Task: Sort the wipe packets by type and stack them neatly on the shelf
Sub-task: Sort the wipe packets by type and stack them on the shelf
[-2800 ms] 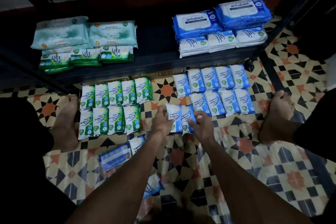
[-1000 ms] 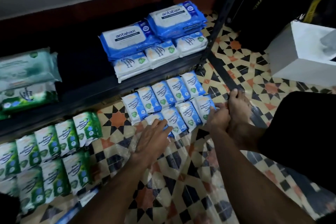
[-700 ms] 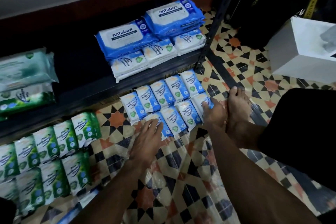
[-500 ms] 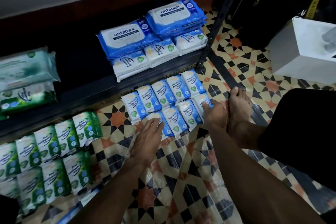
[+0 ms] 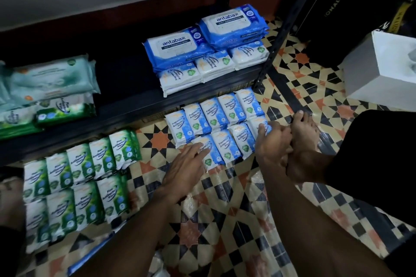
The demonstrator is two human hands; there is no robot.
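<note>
Wipe packets (image 5: 225,123), soft rectangular pillows of glossy blue-and-white plastic, lie in two tight rows on the patterned tile floor (image 5: 225,231) at the view's centre, with the dark metal shelf (image 5: 126,105) just beyond at 12 o'clock and matching green packets (image 5: 78,175) in rows at 8 o'clock. The left hand (image 5: 186,168) lies flat, fingers straight, on the near row's 9 o'clock end packet, while the right hand (image 5: 273,141), fingers loosely bent and gripping nothing, presses against its 3 o'clock end. Bigger, puffy blue packs (image 5: 177,49) sit stacked on the shelf at 12 o'clock.
</note>
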